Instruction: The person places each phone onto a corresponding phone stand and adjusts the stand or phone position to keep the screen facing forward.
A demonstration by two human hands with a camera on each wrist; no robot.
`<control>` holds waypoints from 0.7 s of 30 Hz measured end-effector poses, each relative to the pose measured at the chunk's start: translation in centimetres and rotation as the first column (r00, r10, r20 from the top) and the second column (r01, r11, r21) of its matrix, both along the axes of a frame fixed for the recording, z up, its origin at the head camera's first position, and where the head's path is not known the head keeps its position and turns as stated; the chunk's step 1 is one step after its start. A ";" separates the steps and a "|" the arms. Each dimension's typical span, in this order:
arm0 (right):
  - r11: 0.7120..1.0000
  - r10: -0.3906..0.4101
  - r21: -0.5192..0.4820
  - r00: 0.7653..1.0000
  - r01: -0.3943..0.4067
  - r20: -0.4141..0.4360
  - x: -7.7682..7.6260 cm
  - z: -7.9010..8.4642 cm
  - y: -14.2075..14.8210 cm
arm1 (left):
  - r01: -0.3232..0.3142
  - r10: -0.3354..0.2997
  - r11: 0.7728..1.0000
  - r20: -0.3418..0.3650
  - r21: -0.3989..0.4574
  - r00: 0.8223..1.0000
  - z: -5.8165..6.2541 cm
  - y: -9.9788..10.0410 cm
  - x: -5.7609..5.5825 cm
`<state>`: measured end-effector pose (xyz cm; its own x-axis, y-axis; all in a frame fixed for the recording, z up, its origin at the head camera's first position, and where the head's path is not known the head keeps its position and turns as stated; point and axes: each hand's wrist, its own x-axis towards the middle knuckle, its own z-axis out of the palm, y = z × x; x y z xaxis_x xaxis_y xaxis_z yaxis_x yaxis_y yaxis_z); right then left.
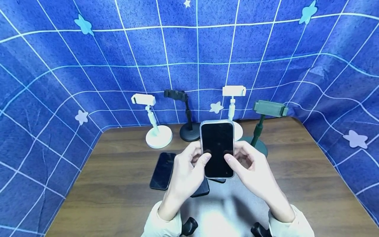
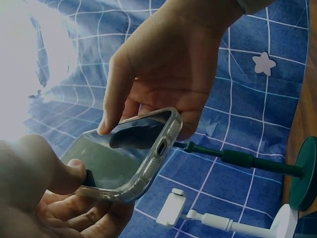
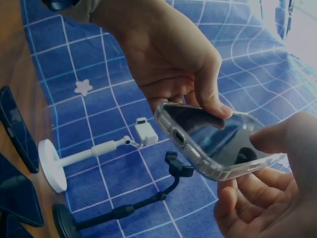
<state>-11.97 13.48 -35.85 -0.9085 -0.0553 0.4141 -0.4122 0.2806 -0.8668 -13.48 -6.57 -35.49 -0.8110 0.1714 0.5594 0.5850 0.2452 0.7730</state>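
A black-screened rectangular smartphone in a clear, glossy plastic case [image 1: 219,144] stood out just below the centre of the head frame, raised in front of the person. Its dark screen faced the head camera, long side running up the frame, with the pale rim of the case showing all round. Both wrist views showed ridged, see-through edges, rounded corners and an oblong port opening at one short end, with reflections lying across the glass.

The forearms, in off-white sleeves [image 1: 164,220], came in from the bottom of the head frame and slanted inward towards each other. The left hand [image 1: 187,169] was at the phone's left side and the right hand [image 1: 255,169] at its right, both lifted off the brown wood-grain surface [image 1: 118,184].

Both hands grasped the phone, fingers curled at its sides and back. Each thumb rested on the lower part of the screen, one from the left, one from the right, with a gap between their tips.

Left of the left hand lay a flat black smartphone [image 1: 163,171], and a second dark device [image 1: 202,189] lay partly hidden below it. Beyond the hands were a white round-based phone stand [image 1: 152,119], a black one [image 1: 188,115], another white one [image 1: 232,110] and a dark green one [image 1: 258,131]
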 end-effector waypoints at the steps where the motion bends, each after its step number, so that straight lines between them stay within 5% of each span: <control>1: 1.000 0.005 0.001 1.000 -0.005 0.011 0.0 0.1 0.0 | -0.002 0.002 1.000 -0.006 -0.001 1.000 0.0 -0.1 0.0; 6: 1.000 0.007 0.012 0.998 -0.008 0.057 -0.1 0.3 0.0 | -0.016 0.016 1.000 0.013 0.000 1.000 0.3 0.0 0.1; 21: 0.992 -0.091 0.081 0.996 0.092 -0.017 0.4 0.2 0.8 | 0.062 -0.063 0.998 0.117 0.011 0.991 0.3 0.7 -0.3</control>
